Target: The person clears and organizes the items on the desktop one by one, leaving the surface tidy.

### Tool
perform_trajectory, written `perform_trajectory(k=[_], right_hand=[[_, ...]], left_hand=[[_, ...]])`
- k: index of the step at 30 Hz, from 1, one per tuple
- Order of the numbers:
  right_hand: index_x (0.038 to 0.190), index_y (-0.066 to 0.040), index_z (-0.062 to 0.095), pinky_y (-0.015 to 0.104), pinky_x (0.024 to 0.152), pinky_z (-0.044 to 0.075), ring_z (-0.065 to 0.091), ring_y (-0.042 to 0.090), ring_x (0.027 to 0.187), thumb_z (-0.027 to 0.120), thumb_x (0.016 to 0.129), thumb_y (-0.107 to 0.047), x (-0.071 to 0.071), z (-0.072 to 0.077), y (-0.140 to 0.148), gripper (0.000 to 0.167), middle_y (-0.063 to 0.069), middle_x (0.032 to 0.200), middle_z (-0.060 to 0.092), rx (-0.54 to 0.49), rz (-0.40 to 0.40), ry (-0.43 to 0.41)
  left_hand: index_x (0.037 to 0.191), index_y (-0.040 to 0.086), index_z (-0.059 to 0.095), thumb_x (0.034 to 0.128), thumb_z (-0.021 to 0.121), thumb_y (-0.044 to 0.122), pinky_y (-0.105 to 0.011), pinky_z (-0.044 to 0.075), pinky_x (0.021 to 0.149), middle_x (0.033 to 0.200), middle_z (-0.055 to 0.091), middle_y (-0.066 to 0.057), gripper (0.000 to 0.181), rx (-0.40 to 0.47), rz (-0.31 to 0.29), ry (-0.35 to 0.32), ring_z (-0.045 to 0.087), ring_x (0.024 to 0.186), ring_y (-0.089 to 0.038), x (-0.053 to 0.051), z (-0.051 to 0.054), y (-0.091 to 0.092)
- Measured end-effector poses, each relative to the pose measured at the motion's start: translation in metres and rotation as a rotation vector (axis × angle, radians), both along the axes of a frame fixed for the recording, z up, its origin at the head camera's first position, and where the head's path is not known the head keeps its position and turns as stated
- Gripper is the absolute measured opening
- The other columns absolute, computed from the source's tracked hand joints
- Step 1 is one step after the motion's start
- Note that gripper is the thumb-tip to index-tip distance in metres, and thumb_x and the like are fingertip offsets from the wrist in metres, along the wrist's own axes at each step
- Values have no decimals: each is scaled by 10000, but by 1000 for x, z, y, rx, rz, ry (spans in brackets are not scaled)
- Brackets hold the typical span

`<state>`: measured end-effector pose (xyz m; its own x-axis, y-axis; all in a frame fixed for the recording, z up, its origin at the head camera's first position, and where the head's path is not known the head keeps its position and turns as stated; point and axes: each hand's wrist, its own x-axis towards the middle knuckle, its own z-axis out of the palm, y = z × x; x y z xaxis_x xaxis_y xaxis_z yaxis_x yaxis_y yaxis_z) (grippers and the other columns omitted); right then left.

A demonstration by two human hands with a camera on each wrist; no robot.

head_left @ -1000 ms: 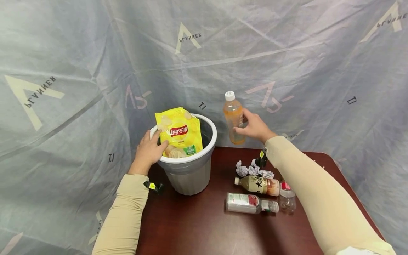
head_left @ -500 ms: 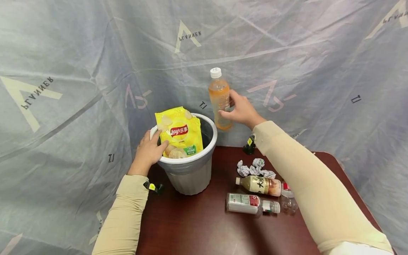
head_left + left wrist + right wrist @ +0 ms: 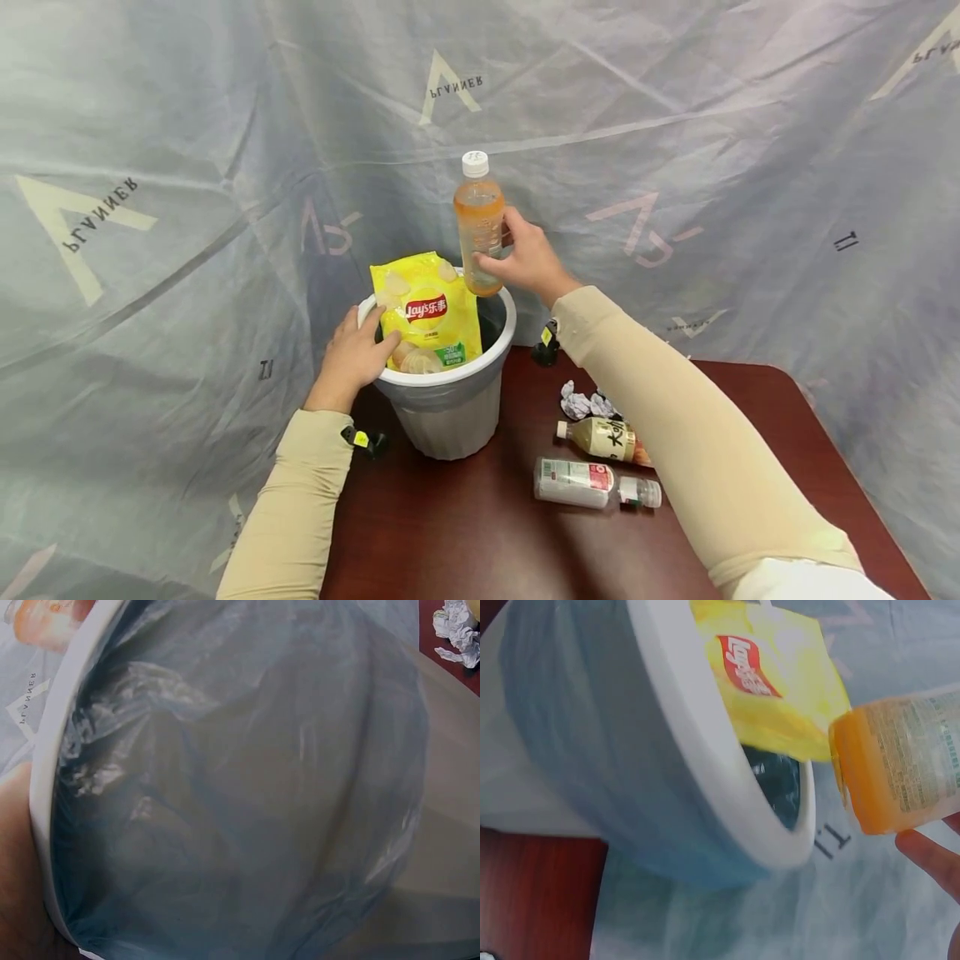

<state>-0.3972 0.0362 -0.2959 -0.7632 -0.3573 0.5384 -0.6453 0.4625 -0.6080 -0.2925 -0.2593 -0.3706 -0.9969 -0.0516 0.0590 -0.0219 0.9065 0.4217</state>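
Note:
My right hand (image 3: 532, 260) grips a clear plastic bottle (image 3: 478, 229) with an orange tint and a white cap. The bottle is nearly upright, its base just above the far right of the trash can's rim. The grey trash can (image 3: 448, 425) has a white rim and a plastic liner (image 3: 247, 787). A yellow Lay's chip bag (image 3: 431, 329) stands partly in its mouth. My left hand (image 3: 352, 354) holds the rim on the left, thumb at the bag's edge. In the right wrist view, the bottle's base (image 3: 862, 769) appears close beside the bag (image 3: 772, 682).
On the dark red table (image 3: 465, 525), right of the can, lie crumpled paper balls (image 3: 585, 402), a bottle with a cream label (image 3: 603, 438) and a clear bottle with a white and red label (image 3: 576, 483). My right sleeve covers things behind it. Grey sheeting (image 3: 600, 108) hangs around the table.
My right hand has carried the bottle leftward and upward, from beside the trash can to above its rim. The left hand, can and chip bag have stayed put.

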Motion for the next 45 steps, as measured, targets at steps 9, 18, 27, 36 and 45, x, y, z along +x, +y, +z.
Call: perform_trajectory(k=[9, 18, 27, 36, 45], right_hand=[[1471, -155, 415, 396, 949, 517, 614, 198, 1098, 788, 891, -328, 1, -11, -25, 711, 44, 1266, 618, -40, 8, -18], [1464, -180, 406, 401, 928, 523, 595, 169, 1075, 778, 896, -366, 1, -21, -35, 704, 10, 1252, 606, -25, 7, -78], [1480, -156, 379, 454, 969, 515, 603, 241, 1192, 770, 902, -374, -2, -40, -39, 731, 63, 1359, 578, 49, -13, -185], [1496, -129, 338, 499, 935, 524, 622, 290, 1165, 775, 889, -419, -2, -49, -41, 802, 107, 1326, 595, 137, -68, -255], [1582, -140, 214, 498, 924, 529, 629, 297, 1153, 775, 875, -471, -1, -48, -44, 961, 138, 1345, 592, 183, -51, -265]], left_hand=[[1625, 195, 249, 1038, 397, 495, -744, 125, 1119, 1667, -1, -252, 675, 26, 0, -4, 72, 1498, -525, 3, -3, 3], [1630, 202, 232, 1024, 387, 509, -737, 146, 1121, 1666, 15, -250, 697, 17, 9, 8, 91, 1497, -522, 2, -2, 1], [1623, 208, 256, 1015, 396, 518, -730, 174, 1119, 1668, 33, -242, 696, 22, 18, 22, 121, 1494, -518, 2, -4, 3], [1622, 200, 257, 1019, 400, 509, -733, 180, 1113, 1664, 46, -251, 693, 11, -5, 31, 131, 1488, -525, 6, -1, 7], [1616, 198, 280, 1003, 407, 523, -719, 193, 1120, 1666, 63, -245, 706, 11, 5, 52, 149, 1489, -514, 7, 0, 7]])
